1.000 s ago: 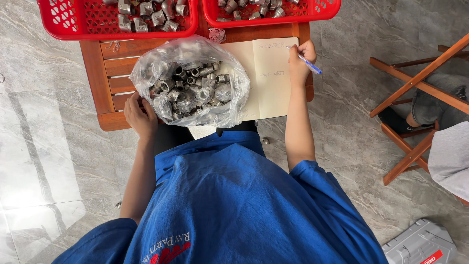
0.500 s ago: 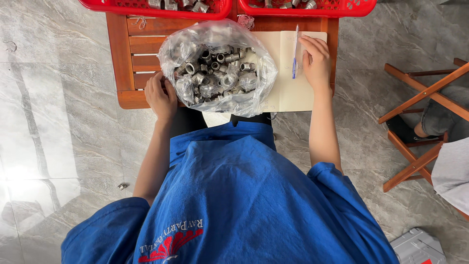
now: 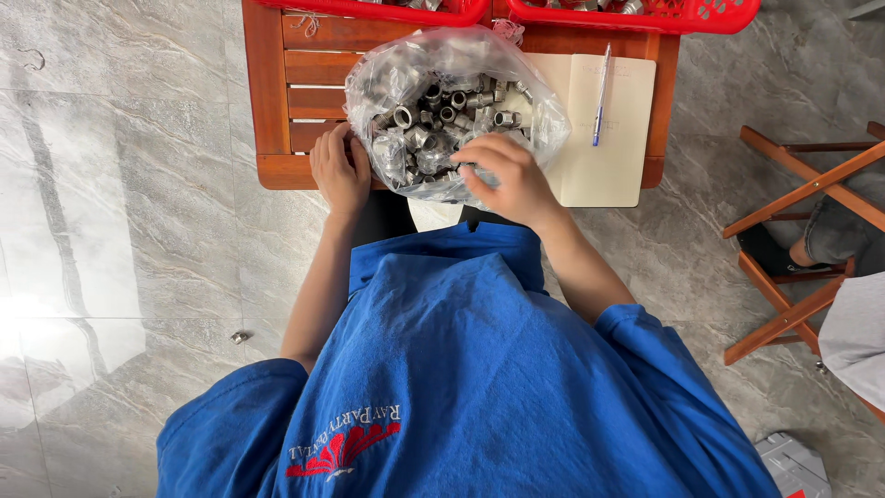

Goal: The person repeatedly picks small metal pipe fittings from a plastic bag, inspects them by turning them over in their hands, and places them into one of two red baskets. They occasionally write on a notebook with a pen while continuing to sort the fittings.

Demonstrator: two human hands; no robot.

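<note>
A clear plastic bag full of small grey metal fittings sits on a slatted wooden table. My left hand presses against the bag's left side at the table's near edge, holding it. On the bag's near side, my right hand has its fingers curled into the plastic. An open notebook lies to the right of the bag. A blue pen rests on its page, untouched.
Two red plastic baskets with more metal fittings line the table's far edge. A folding wooden stool and another person's leg stand at the right. One loose fitting lies on the marble floor. A grey case sits at bottom right.
My right hand has let go of the pen, which now lies on the notebook, and has moved left onto the bag. My left hand stays at the bag's side.
</note>
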